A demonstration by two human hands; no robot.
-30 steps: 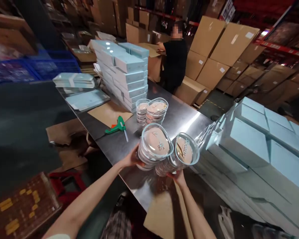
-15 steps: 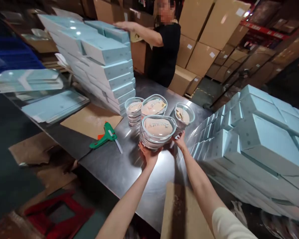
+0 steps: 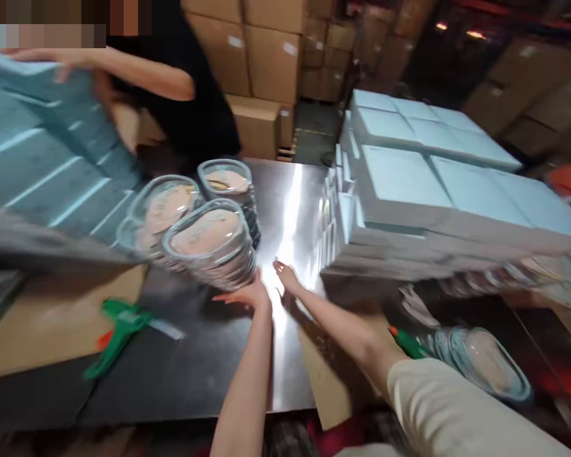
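Grip: both hands (image 3: 245, 295) (image 3: 285, 277) open, empty | steel table (image 3: 295, 209) | warehouse cartons (image 3: 271, 57)

Four stacks of clear oval tubs (image 3: 209, 244), pinkish inside, upright on steel table (image 3: 285, 209); clustered touching; nearest stack by left hand (image 3: 247, 295).

bare steel lane (image 3: 292, 209), container stacks (image 3: 204, 238) left, boxes (image 3: 409, 203) right

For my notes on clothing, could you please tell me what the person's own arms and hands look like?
The left hand and its forearm are bare, with no sleeve in view. The right hand is bare too, with no glove; a loose cream long sleeve covers that arm. The blur hides any rings or watch.
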